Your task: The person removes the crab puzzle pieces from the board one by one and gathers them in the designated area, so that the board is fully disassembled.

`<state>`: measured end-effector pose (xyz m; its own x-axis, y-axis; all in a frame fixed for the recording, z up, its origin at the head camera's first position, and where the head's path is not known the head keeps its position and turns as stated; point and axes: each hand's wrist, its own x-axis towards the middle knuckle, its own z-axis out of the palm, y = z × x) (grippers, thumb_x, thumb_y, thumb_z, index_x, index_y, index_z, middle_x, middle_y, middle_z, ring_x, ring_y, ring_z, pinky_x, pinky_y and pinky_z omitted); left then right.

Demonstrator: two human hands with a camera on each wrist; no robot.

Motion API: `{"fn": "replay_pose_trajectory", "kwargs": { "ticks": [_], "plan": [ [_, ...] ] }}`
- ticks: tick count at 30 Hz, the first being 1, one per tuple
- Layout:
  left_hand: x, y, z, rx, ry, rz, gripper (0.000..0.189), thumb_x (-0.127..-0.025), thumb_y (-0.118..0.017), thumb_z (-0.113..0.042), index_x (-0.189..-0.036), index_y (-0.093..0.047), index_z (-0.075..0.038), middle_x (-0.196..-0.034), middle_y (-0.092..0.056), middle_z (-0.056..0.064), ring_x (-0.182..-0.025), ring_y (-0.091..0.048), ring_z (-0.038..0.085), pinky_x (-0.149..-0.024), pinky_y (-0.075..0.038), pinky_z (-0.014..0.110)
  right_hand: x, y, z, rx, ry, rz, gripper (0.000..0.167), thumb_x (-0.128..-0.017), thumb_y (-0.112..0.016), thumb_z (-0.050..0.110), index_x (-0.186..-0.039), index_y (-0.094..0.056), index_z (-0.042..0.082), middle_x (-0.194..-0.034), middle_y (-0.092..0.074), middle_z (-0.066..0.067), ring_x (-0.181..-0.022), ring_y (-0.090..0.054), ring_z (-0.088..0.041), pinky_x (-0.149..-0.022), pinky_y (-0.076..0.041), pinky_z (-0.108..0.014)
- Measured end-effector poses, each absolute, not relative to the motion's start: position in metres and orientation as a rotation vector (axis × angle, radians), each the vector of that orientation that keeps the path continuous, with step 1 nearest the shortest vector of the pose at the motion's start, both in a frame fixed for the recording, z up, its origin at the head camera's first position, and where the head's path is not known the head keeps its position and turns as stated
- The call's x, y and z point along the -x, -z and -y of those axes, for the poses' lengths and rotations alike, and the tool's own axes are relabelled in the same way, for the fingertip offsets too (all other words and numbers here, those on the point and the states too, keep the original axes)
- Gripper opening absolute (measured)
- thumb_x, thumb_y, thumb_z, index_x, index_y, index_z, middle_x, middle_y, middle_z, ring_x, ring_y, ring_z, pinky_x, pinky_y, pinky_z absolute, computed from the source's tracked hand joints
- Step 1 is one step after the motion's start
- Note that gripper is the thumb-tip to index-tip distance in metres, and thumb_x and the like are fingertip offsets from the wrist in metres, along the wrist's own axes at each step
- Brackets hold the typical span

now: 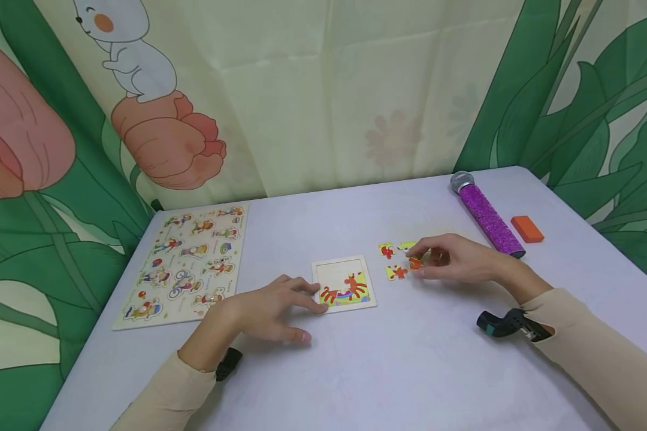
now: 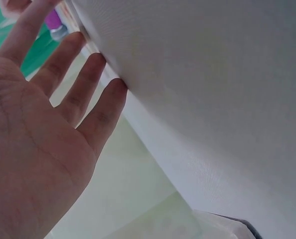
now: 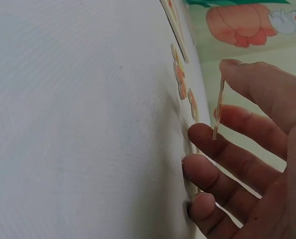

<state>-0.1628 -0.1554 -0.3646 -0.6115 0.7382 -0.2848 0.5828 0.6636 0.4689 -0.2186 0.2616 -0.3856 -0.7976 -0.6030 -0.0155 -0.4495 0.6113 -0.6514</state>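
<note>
A small square puzzle frame [image 1: 344, 282] lies mid-table, its lower part filled with pieces that show red legs and a rainbow. My left hand [image 1: 272, 305] rests its fingertips at the frame's left edge, fingers fairly straight. In the left wrist view the palm of the left hand [image 2: 43, 134] shows, with nothing in it. To the right of the frame, my right hand [image 1: 455, 257] pinches a thin puzzle piece [image 3: 219, 107] by its edges, between thumb and a finger. Beside that hand lie loose puzzle pieces [image 1: 396, 273], one partly hidden by its fingers.
A larger picture board [image 1: 236, 269] with several figures lies at the left. Toward the right back lie a purple glittery microphone [image 1: 487, 215] and an orange block [image 1: 527, 229]. A printed curtain [image 1: 323, 108] hangs behind the white-covered table [image 1: 366, 371].
</note>
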Motion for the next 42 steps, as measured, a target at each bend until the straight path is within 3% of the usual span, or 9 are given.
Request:
{"fn": "replay_pose_trajectory", "kwargs": {
  "ticks": [11, 20, 30, 42],
  "plan": [
    [0.163, 0.365, 0.156, -1.015, -0.467, -2.420, 0.054, -0.090, -0.075, -0.048, -0.140, -0.064, -0.034, -0.161, -0.040, -0.003, -0.140, -0.035, 0.021, -0.115, -0.036, 0.050, 0.221, 0.392, -0.266, 0.924, 0.980, -2.642, 0.031, -0.089, -0.082, 0.027, -0.118, -0.073, 0.019, -0.105, -0.063, 0.005, -0.081, -0.059, -0.016, -0.069, -0.050, -0.024],
    [0.164, 0.363, 0.156, -1.026, -0.460, -2.412, 0.053, -0.090, -0.075, -0.046, -0.140, -0.064, -0.032, -0.162, -0.040, 0.000, -0.141, -0.035, 0.023, -0.115, -0.035, 0.052, 0.219, 0.393, -0.266, 0.955, 1.004, -2.629, 0.036, -0.086, -0.086, 0.026, -0.119, -0.073, 0.021, -0.101, -0.062, 0.002, -0.078, -0.057, -0.018, -0.066, -0.047, -0.024],
    [0.163, 0.363, 0.154, -1.001, -0.469, -2.413, 0.054, -0.090, -0.076, -0.045, -0.141, -0.064, -0.032, -0.162, -0.039, -0.001, -0.142, -0.035, 0.023, -0.115, -0.035, 0.051, 0.223, 0.395, -0.269, 1.002, 0.963, -2.644, 0.031, -0.088, -0.082, 0.014, -0.117, -0.073, 0.022, -0.101, -0.064, 0.005, -0.076, -0.057, -0.013, -0.065, -0.048, -0.023],
    [0.163, 0.364, 0.155, -0.994, -0.467, -2.413, 0.053, -0.090, -0.076, -0.048, -0.140, -0.065, -0.033, -0.162, -0.040, -0.002, -0.142, -0.035, 0.023, -0.115, -0.035, 0.051, 0.224, 0.384, -0.271, 0.948, 0.915, -2.588, 0.031, -0.091, -0.079, 0.011, -0.120, -0.072, 0.019, -0.112, -0.068, 0.005, -0.088, -0.059, -0.014, -0.077, -0.053, -0.024]
  ]
}}
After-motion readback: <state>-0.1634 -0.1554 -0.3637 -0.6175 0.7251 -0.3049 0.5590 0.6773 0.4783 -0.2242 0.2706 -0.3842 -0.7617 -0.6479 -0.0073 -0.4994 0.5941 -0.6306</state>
